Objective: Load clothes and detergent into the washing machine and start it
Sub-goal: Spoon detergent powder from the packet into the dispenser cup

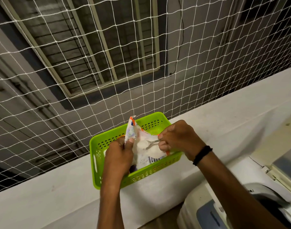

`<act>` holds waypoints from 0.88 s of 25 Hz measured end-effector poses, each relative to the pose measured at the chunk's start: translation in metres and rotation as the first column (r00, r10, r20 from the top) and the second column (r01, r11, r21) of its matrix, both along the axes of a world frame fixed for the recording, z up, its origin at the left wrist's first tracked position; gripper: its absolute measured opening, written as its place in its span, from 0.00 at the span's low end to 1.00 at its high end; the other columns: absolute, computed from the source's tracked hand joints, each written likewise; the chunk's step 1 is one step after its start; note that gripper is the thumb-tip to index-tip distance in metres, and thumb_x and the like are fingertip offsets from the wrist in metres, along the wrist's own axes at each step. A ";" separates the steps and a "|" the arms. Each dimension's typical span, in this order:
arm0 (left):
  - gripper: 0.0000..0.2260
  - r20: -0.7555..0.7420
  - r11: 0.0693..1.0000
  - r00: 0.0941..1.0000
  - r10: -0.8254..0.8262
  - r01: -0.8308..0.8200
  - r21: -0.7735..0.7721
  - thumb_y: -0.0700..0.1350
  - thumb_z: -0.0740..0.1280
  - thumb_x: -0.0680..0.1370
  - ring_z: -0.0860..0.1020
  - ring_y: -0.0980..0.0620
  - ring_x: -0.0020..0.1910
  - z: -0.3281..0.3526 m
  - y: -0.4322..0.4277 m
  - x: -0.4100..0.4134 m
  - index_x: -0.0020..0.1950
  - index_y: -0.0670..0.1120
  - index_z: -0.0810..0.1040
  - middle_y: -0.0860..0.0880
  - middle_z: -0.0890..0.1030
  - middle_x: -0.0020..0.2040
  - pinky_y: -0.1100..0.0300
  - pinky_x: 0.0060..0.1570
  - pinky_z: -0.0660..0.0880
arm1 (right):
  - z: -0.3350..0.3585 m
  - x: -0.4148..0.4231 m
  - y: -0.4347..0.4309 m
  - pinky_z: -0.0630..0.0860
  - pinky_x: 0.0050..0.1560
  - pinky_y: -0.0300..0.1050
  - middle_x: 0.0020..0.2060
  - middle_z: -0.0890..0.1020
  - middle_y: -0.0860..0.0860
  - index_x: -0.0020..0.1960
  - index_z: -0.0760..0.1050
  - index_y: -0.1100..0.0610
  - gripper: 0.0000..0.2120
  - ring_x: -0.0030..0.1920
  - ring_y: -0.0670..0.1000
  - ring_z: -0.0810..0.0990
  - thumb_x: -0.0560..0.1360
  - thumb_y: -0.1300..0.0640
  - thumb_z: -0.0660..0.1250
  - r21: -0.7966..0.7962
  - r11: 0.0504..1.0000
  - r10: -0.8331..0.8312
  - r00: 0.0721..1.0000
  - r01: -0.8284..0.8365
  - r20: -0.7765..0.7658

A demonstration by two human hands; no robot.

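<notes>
You stand on a home utility balcony: a washing machine (265,192) sits beside a white parapet ledge (42,195), safety netting (207,63) spans the opening, and a neighbouring building's barred window (100,47) faces you.

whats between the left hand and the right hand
In the head view, the open detergent bag, gripped by the left hand, and a spoon of white powder pinched by the right hand.

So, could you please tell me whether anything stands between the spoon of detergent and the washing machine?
Only low things. The spoon, held by the right hand, sits inside the detergent packet, which the left hand holds in the green basket. Past the packet edge and basket wall, the way to the washing machine looks free.
</notes>
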State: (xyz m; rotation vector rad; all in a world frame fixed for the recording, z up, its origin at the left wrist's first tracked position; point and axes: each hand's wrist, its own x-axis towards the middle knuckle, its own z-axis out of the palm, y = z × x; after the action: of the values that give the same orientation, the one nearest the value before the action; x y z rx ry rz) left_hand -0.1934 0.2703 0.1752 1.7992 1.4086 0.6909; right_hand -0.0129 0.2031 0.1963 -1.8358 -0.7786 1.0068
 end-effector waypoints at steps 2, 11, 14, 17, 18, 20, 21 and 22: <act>0.09 -0.007 1.000 1.000 -0.005 0.005 0.018 0.50 0.64 0.81 0.80 0.49 0.40 0.000 -0.001 0.001 0.49 0.49 0.83 0.51 0.83 0.38 0.58 0.37 0.68 | 0.003 0.003 -0.005 0.72 0.31 0.48 0.22 0.71 0.55 0.36 0.75 0.70 0.05 0.24 0.53 0.70 0.67 0.67 0.65 0.059 0.998 -0.014 0.995 0.020 -0.099; 0.11 0.164 0.998 0.984 0.064 -0.065 0.003 0.44 0.68 0.78 0.84 0.56 0.44 0.005 -0.006 0.005 0.59 0.54 0.83 0.58 0.86 0.46 0.52 0.48 0.82 | 0.008 0.007 -0.022 0.81 0.42 0.62 0.33 0.80 0.65 0.40 0.79 0.73 0.08 0.29 0.60 0.81 0.74 0.70 0.63 0.133 0.985 -0.080 0.976 0.108 -0.202; 0.10 0.160 0.996 0.983 0.085 -0.089 0.022 0.44 0.68 0.78 0.84 0.55 0.42 0.007 -0.010 0.007 0.57 0.53 0.84 0.57 0.86 0.43 0.51 0.45 0.82 | 0.006 0.004 -0.019 0.83 0.45 0.59 0.31 0.84 0.60 0.35 0.80 0.65 0.08 0.34 0.62 0.85 0.68 0.63 0.65 0.142 0.985 -0.104 0.993 0.095 0.056; 0.10 0.155 0.994 0.984 0.087 -0.095 0.045 0.43 0.68 0.78 0.83 0.57 0.41 0.010 -0.014 0.008 0.56 0.54 0.85 0.57 0.86 0.43 0.53 0.44 0.81 | 0.006 0.002 -0.018 0.82 0.49 0.56 0.27 0.84 0.52 0.34 0.81 0.61 0.08 0.36 0.53 0.86 0.66 0.62 0.63 0.169 0.980 -0.131 0.975 0.100 0.181; 0.10 0.157 0.994 0.984 0.088 -0.097 0.052 0.43 0.68 0.78 0.83 0.57 0.41 0.011 -0.016 0.008 0.56 0.54 0.85 0.57 0.86 0.43 0.53 0.44 0.81 | 0.006 0.002 -0.018 0.82 0.49 0.56 0.27 0.84 0.52 0.34 0.81 0.62 0.08 0.35 0.52 0.86 0.66 0.62 0.63 0.170 0.980 -0.131 0.977 0.103 0.167; 0.10 0.164 0.992 0.982 0.098 -0.109 0.059 0.43 0.69 0.78 0.83 0.58 0.41 0.011 -0.017 0.008 0.56 0.54 0.85 0.57 0.86 0.43 0.52 0.46 0.81 | 0.008 0.002 -0.019 0.83 0.49 0.56 0.28 0.85 0.55 0.33 0.80 0.63 0.08 0.34 0.53 0.86 0.66 0.62 0.63 0.165 0.979 -0.132 0.987 0.115 0.095; 0.10 0.171 0.991 0.980 0.105 -0.117 0.063 0.43 0.69 0.78 0.83 0.57 0.42 0.011 -0.018 0.008 0.56 0.54 0.85 0.57 0.86 0.43 0.51 0.47 0.81 | 0.008 0.002 -0.020 0.83 0.48 0.57 0.28 0.85 0.57 0.32 0.80 0.63 0.09 0.35 0.56 0.86 0.65 0.62 0.63 0.161 0.979 -0.134 0.990 0.126 0.039; 0.10 0.178 0.990 0.978 0.112 -0.126 0.066 0.43 0.69 0.77 0.83 0.57 0.43 0.010 -0.019 0.008 0.55 0.54 0.85 0.58 0.86 0.44 0.50 0.48 0.81 | 0.008 0.003 -0.022 0.83 0.47 0.59 0.30 0.85 0.59 0.31 0.80 0.63 0.09 0.36 0.59 0.86 0.65 0.62 0.63 0.156 0.978 -0.139 0.990 0.140 -0.020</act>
State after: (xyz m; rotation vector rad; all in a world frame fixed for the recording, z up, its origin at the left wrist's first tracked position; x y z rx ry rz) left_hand -0.1854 0.2517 0.1855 1.6775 1.3969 0.9525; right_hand -0.0104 0.1816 0.2043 -1.7237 -0.6931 0.8390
